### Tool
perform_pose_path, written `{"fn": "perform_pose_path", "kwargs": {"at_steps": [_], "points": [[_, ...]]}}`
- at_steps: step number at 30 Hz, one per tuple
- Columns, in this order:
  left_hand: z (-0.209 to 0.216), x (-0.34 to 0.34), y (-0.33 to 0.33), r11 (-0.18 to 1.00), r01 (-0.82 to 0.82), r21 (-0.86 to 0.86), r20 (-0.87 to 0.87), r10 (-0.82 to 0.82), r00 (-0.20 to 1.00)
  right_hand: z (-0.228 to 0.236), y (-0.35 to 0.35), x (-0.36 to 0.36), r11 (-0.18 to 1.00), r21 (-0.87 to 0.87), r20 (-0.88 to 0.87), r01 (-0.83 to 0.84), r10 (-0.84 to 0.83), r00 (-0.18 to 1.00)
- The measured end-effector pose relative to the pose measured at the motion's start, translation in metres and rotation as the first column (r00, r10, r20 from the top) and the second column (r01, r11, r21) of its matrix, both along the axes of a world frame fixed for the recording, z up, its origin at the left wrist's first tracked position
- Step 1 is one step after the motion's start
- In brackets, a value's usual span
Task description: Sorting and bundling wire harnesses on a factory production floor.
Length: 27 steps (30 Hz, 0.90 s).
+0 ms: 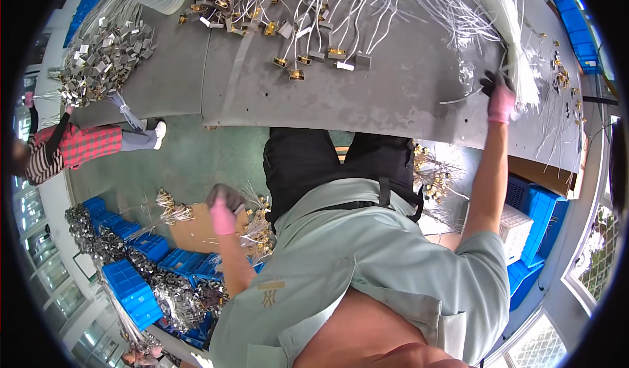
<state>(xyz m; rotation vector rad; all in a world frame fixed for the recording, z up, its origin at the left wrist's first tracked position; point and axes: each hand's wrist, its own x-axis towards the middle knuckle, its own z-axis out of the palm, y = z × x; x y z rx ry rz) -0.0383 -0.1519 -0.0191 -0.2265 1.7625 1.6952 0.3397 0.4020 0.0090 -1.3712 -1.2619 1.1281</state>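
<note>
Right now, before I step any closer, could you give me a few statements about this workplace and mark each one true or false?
1. The right hand is beside the bundle of white wires. True.
2. The left hand rests on the grey table. False: it is away from the table, out at the person's left side.
3. Both hands wear pink and grey gloves. True.
4. The crates at the lower left are yellow. False: they are blue.
5. Another person, at the left of the view, wears something red and checked. True.
</note>
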Motion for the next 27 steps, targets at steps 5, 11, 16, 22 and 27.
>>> {"fn": "perform_pose_path", "kwargs": {"at_steps": [5, 11, 16, 22, 27], "points": [[0.005, 0.027, 0.069, 0.870, 0.492, 0.033, -0.162, -0.481, 0.862, -0.005, -0.059, -0.101, 0.956, 0.035, -0.196, -0.291, 0.292, 0.936], [0.005, 0.030, 0.082, 0.779, 0.627, 0.005, -0.223, -0.610, 0.760, 0.003, -0.104, -0.144, 0.888, -0.103, -0.313, -0.448, 0.398, 0.862], [-0.001, 0.028, 0.074, 0.802, 0.592, -0.073, -0.170, -0.595, 0.785, 0.017, -0.090, -0.148, 0.919, -0.032, -0.493, -0.392, 0.327, 0.806], [-0.014, 0.024, 0.063, 0.858, 0.496, -0.133, -0.150, -0.512, 0.846, 0.034, -0.076, -0.152, 0.971, 0.007, -0.563, -0.241, 0.203, 0.801], [-0.014, 0.022, 0.061, 0.888, 0.435, -0.151, -0.211, -0.459, 0.863, 0.033, -0.075, -0.155, 0.972, 0.031, -0.565, -0.235, 0.211, 0.798]]}}
